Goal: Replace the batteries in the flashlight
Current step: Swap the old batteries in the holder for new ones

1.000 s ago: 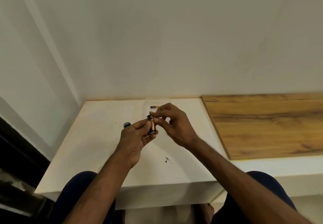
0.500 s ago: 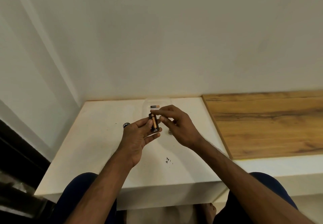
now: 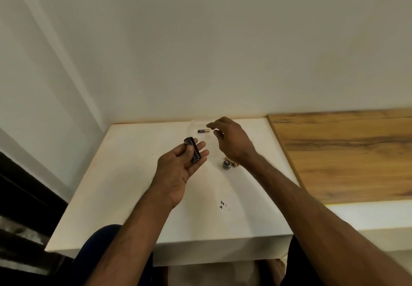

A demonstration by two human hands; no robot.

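My right hand (image 3: 231, 140) has left the black cylindrical battery holder (image 3: 192, 152) and now reaches away from me, thumb and forefinger parted and empty, just short of the loose black-and-copper AAA battery (image 3: 203, 131) lying on the white tabletop (image 3: 124, 174) beyond my left fingertips. A second ago both hands were together at the holder, the right pressing a copper-ended cell into it. That cell no longer shows between my fingers; I judge it seated, though the holder's slots are too small to check.

My left hand (image 3: 178, 165) lies palm up and cradles the holder, thumb laid across it, fingers loosely curled beneath.

Below my right wrist sits a small round grey metal cap (image 3: 227, 164). Beside it, partly hidden by the wrist, are small brownish pieces, possibly spent cells; cannot tell.

Judgement: one cell is in, and the far battery is the next pick.
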